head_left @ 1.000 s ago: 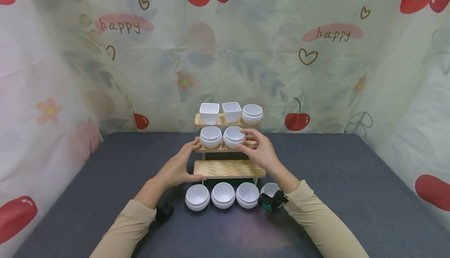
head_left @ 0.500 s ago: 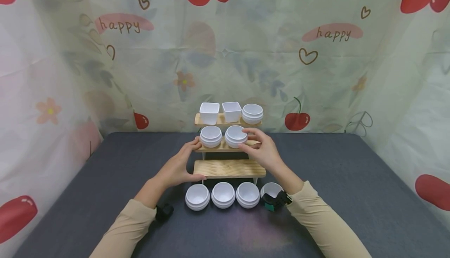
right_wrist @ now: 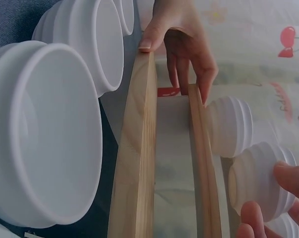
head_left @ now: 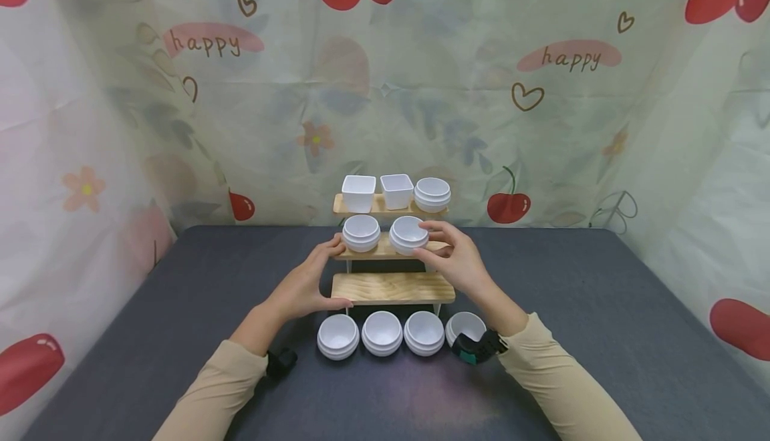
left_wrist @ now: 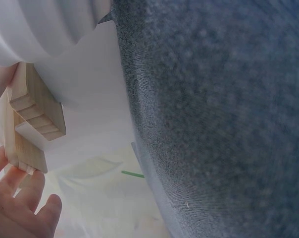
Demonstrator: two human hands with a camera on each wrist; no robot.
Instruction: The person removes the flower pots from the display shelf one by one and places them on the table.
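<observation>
A three-tier wooden stand point(head_left: 394, 287) stands in the middle of the table. My left hand point(head_left: 305, 286) holds its left end, thumb on the lowest board, fingers at the middle board's edge. My right hand point(head_left: 458, 266) pinches a round white bowl point(head_left: 409, 235) by its right side at the middle tier; whether the bowl touches the board cannot be told. Another round white bowl point(head_left: 361, 234) sits to its left, a small gap between them. In the right wrist view, fingertips point(right_wrist: 293, 179) press the held bowl's point(right_wrist: 261, 181) wall.
On the top tier are two square white bowls point(head_left: 359, 194) and one round bowl point(head_left: 432, 195). Several round bowls point(head_left: 381, 333) line up before the stand, the rightmost point(head_left: 464, 327) partly behind the right wrist camera. A patterned cloth point(head_left: 385, 93) hangs behind the dark table point(head_left: 180, 307).
My right hand has moved slightly right with the pinched bowl, widening the gap to the bowl on its left. My left hand has stayed on the stand.
</observation>
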